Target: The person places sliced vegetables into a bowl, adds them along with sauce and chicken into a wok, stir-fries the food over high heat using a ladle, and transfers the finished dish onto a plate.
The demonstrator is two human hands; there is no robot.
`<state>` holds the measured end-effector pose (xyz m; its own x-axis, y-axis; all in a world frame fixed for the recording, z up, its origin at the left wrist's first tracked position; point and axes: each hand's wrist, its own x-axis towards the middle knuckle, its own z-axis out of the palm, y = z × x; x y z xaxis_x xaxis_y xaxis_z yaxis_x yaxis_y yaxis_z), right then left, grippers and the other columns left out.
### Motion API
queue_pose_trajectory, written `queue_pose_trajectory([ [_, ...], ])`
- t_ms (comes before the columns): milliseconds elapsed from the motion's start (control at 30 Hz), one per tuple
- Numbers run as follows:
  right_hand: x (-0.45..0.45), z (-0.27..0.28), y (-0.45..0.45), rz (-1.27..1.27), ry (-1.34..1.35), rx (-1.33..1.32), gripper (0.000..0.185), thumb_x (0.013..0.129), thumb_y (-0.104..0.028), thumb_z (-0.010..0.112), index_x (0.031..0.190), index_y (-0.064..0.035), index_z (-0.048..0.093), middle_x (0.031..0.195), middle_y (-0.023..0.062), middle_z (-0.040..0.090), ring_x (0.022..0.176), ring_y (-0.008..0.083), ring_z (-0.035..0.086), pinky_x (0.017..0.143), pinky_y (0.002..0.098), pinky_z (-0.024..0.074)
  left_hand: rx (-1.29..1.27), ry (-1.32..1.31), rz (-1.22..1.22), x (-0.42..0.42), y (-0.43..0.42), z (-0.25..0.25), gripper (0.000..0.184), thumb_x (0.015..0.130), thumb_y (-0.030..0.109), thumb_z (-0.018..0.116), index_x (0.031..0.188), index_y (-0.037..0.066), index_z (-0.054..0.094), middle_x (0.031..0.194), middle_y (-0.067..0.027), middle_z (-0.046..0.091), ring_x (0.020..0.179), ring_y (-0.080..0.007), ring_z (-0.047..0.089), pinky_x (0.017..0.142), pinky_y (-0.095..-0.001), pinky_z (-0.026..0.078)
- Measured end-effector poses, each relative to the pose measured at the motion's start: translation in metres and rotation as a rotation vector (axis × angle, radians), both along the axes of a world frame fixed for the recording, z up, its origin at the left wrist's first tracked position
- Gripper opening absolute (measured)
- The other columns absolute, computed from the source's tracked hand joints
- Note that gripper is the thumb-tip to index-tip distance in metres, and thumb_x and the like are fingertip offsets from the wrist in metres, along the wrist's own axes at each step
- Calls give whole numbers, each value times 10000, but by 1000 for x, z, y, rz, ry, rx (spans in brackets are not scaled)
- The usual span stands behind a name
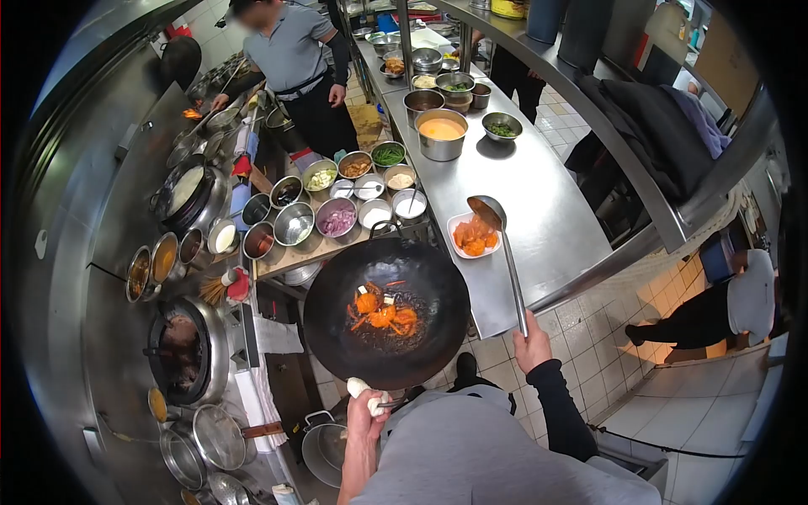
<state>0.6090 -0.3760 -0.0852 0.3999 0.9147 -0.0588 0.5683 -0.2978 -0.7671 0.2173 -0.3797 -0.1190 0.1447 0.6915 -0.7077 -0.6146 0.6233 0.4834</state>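
Wrapped around a white cloth (367, 393) on the wok's handle, my left hand (365, 418) holds the black wok (337, 337) in front of my body. Orange food pieces (383, 316) and a few small white cubes lie in the wok. My right hand (532, 343) is closed on the handle of a long metal ladle (513, 269). The ladle's bowl is over the upper right edge of a white dish (465, 251), which holds orange pieces (476, 236) on the steel counter (547, 244).
Metal containers of ingredients (338, 219) stand beyond the wok. A pot of orange liquid (442, 130) sits on the counter. Burners (181, 345) line the left. A co-worker (295, 67) stands at the far stove; another person (741, 295) is at right.
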Motion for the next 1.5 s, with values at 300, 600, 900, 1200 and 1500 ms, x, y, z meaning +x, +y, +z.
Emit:
queue_pose_trajectory([
  [300, -12, 25, -5, -183, 523, -135, 544, 988, -94, 600, 1503, -19, 441, 679, 90, 592, 484, 160, 547, 452, 361, 455, 14, 3, -22, 3, -1, 5, 185, 856, 58, 605, 986, -49, 529, 777, -214, 633, 517, -203, 565, 365, -232, 374],
  [600, -7, 2, -31, 65, -23, 65, 569, 956, -85, 605, 1499, -29, 441, 708, 243, 617, 596, 372, 644, 583, 443, 502, 43, -4, -35, 4, -5, 9, 190, 858, 66, 608, 988, -49, 531, 778, -220, 633, 512, -210, 571, 365, -240, 375],
  [900, 2, -9, -36, 29, -42, 77, 576, 944, -65, 593, 1499, -1, 452, 704, 166, 591, 561, 244, 606, 574, 377, 493, 39, -7, -44, 0, -11, 4, 205, 857, 78, 612, 1008, -43, 545, 780, -205, 642, 508, -205, 566, 366, -241, 369],
  [1200, -11, 15, -36, -156, 712, -73, 527, 1006, -73, 553, 1520, -99, 439, 714, 17, 511, 439, 108, 460, 403, 286, 416, 38, 31, -59, 2, -10, 10, 197, 860, 84, 612, 1000, -36, 543, 765, -194, 642, 504, -198, 563, 367, -234, 379],
  [1500, -12, 38, -15, 339, 604, -463, 450, 1019, -138, 586, 1451, -54, 492, 733, 10, 511, 528, 127, 526, 459, 313, 451, 30, 90, -47, -9, -10, 23, 151, 857, 39, 612, 981, -16, 545, 753, -170, 637, 509, -191, 568, 365, -251, 378],
])
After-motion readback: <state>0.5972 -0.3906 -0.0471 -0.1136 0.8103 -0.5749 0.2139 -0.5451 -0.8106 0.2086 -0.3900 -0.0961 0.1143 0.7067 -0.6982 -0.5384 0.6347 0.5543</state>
